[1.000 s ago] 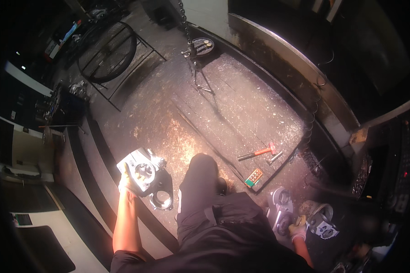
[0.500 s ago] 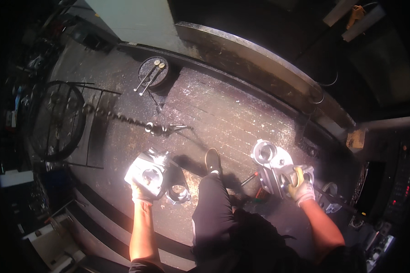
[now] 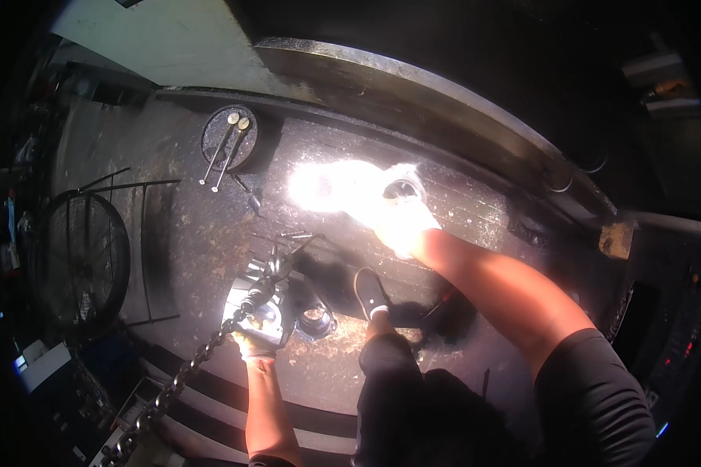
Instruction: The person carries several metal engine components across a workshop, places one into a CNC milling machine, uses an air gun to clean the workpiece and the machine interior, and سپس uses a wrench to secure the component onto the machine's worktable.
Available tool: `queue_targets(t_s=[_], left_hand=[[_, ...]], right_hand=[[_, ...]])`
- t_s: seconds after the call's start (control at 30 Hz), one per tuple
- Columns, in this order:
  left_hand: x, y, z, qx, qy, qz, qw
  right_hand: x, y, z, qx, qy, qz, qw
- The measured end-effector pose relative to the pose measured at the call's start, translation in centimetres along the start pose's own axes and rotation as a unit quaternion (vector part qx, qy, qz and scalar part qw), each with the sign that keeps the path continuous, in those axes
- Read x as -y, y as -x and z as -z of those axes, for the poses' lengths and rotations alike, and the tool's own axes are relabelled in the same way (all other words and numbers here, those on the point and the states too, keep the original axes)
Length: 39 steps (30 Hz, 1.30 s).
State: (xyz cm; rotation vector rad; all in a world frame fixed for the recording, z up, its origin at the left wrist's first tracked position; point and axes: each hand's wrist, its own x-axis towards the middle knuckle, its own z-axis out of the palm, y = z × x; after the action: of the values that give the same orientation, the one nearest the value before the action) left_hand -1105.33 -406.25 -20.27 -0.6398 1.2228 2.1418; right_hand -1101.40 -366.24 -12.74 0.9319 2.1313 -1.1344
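Right hand (image 3: pixel 401 222) swung its metal part (image 3: pixel 343 187) up into the glare
Left hand (image 3: pixel 255 341) grips housing (image 3: pixel 258 315) by chain (image 3: pixel 202 358); right grip washed out, cannot tell

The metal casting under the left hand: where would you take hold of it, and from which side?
Probably by its near, lower rim, coming from the person's side, as the gloved left hand grips the metal casting now. The chain crosses its left part and the round bore sits to the right, so the near edge looks the freest hold. The right hand is overexposed; its grip is unclear.
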Motion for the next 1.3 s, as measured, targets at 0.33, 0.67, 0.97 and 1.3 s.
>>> queue_targets(t_s=[0.33,0.67,0.97,1.3], left_hand=[[5.6,-3.3,11.7,-0.112,0.087,0.009,0.99],[3.9,-1.9,14.0,-0.155,0.078,0.031,0.984],[3.4,-2.2,14.5,-0.091,0.064,0.028,0.993],[1.8,1.0,14.8,-0.361,-0.004,0.082,0.929]], right_hand=[[10.4,-9.8,-1.7,0.0,0.344,0.196,0.918],[9.0,-15.4,-7.9,0.03,0.366,0.22,0.904],[9.1,-12.5,-6.8,0.014,0.431,0.274,0.86],[2.7,-7.2,-3.4,-0.209,0.205,0.391,0.873]])
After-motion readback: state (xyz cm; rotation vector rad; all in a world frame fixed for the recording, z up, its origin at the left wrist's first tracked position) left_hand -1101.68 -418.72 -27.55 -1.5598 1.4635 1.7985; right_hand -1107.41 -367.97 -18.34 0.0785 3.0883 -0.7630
